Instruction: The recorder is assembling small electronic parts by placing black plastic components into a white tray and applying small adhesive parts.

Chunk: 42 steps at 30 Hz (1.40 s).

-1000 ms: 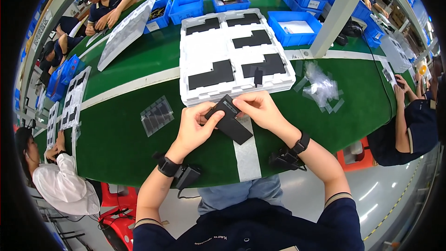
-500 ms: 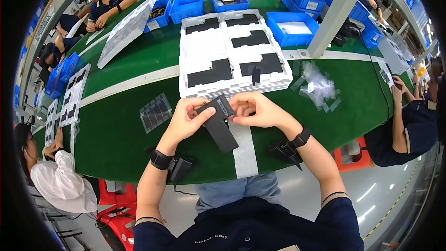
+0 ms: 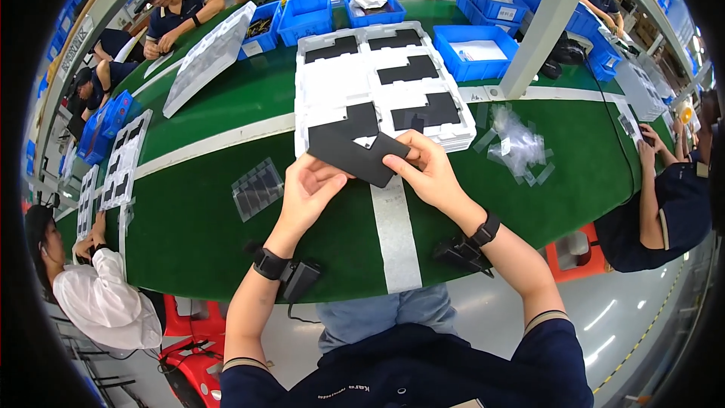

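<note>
Between my two hands is a black L-shaped flat part point(image 3: 355, 157), a plain dark face up, its longer arm pointing to the upper left. My right hand point(image 3: 432, 175) pinches its right end, thumb on top and fingers behind. My left hand point(image 3: 306, 190) supports it from below near the left, fingers partly hidden under it and thumb by the lower edge. Just beyond, a white moulded tray point(image 3: 332, 85) on a stack holds several similar black parts point(image 3: 408, 68) in its recesses. The held part overlaps the tray's near left recess.
Clear plastic film pieces point(image 3: 517, 143) lie heaped on the green table point(image 3: 204, 245) at right; a clear sheet point(image 3: 257, 189) lies at left. Blue bins point(image 3: 476, 68) stand behind, beside a metal post point(image 3: 540, 30). A white tray point(image 3: 208, 57) leans at back left. Co-workers sit around.
The black part has been turned: its printed patch no longer shows, and its long arm, which pointed toward me, now points up and left. Both hands have shifted their hold.
</note>
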Available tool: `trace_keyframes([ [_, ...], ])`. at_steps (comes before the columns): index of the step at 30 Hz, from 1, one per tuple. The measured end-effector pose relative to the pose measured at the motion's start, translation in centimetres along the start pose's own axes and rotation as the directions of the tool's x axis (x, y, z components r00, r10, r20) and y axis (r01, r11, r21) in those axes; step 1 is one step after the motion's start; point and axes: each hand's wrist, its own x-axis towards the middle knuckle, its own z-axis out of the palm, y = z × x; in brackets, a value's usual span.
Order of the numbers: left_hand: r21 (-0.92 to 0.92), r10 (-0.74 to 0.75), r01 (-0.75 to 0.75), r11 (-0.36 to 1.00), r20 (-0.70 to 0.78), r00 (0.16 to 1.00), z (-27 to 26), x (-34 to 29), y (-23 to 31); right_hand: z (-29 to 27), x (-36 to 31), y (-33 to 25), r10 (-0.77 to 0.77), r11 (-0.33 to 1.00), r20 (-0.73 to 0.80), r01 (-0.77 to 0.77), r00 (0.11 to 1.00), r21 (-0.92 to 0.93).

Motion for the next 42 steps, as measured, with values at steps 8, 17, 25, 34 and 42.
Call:
trace_keyframes([
  [8,0.063,-0.02,0.028,0.998,-0.123,0.992,-0.4,0.3,0.3,0.4,0.0,0.1,-0.028,0.998,0.001,0.028,1.0,-0.06],
  [17,0.096,0.01,0.001,0.995,-0.107,0.994,-0.7,0.2,0.2,0.0,0.2,-0.2,-0.002,1.0,0.034,0.003,0.999,-0.025],
  [25,0.145,-0.006,0.005,0.989,0.006,1.0,-2.7,2.1,2.4,-0.8,0.1,0.3,-0.035,0.984,-0.02,0.038,0.999,0.171],
  [34,0.185,-0.212,0.297,0.937,-0.377,0.902,-7.6,13.0,2.4,-1.5,0.5,0.2,0.046,0.967,0.176,-0.088,0.983,0.238],
  [42,0.794,0.041,0.355,0.494,-0.428,0.903,-7.3,13.5,0.1,-1.2,0.6,1.3,0.039,0.979,0.201,-0.078,0.979,0.189],
])
